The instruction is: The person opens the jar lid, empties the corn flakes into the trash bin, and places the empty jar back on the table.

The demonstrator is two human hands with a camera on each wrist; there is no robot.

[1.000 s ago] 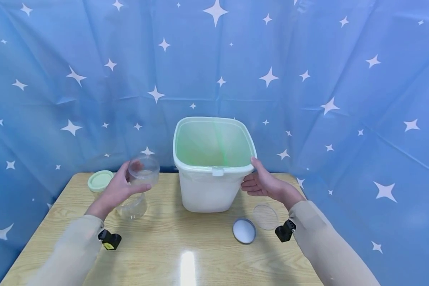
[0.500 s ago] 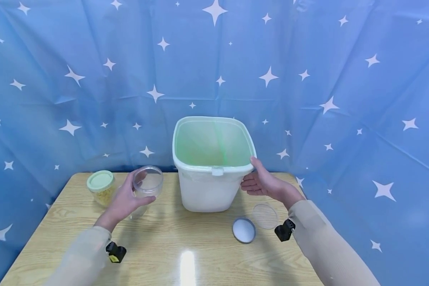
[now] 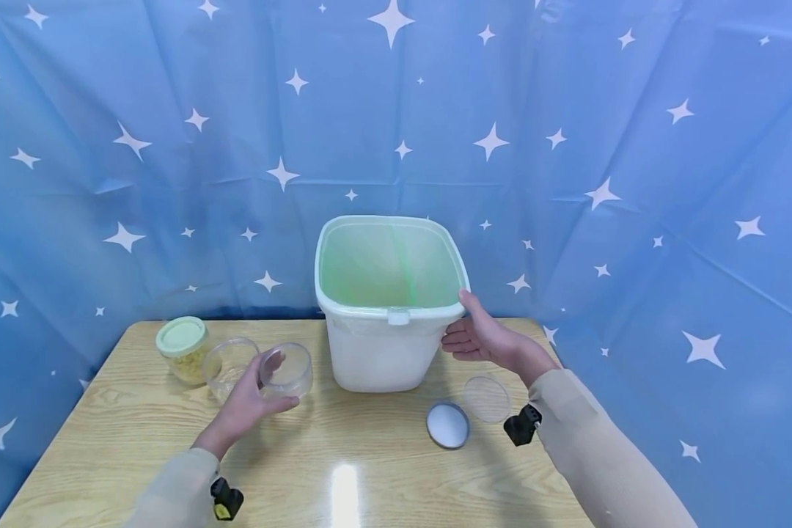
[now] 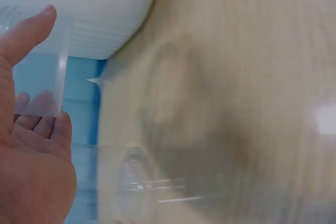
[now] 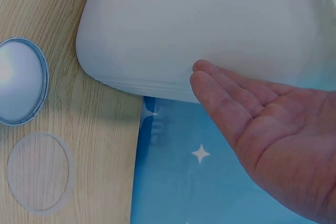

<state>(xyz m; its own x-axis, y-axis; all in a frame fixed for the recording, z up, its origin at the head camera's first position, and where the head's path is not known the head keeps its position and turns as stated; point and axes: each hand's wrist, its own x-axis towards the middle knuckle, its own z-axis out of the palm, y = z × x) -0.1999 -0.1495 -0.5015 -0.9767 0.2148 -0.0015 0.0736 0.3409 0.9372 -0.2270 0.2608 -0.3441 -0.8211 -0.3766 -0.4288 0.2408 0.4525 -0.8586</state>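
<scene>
My left hand [image 3: 246, 405] holds a clear plastic jar [image 3: 292, 380] between thumb and fingers, its mouth facing up. In the left wrist view the thumb lies along one side of this jar [image 4: 39, 77] and the fingertips lie behind it, with a shadow on the wood beyond. Just left of the hand stands a second clear jar [image 3: 221, 367]. My right hand [image 3: 491, 343] touches the right side of a white bin [image 3: 386, 359] with a pale green inside; its thumb is at the rim. In the right wrist view its fingers [image 5: 220, 95] are straight against the wall.
A jar of yellow pieces with a pale green lid [image 3: 183, 352] stands at the table's far left. Right of the bin lie a grey-rimmed white lid [image 3: 448, 425] and a clear disc [image 3: 487, 399]. A blue starry curtain [image 3: 396, 110] hangs behind the table [image 3: 290, 484].
My left hand has lowered the clear jar and brought it rightward and nearer, uncovering the second clear jar and the jar of yellow pieces. The right hand stays at the bin.
</scene>
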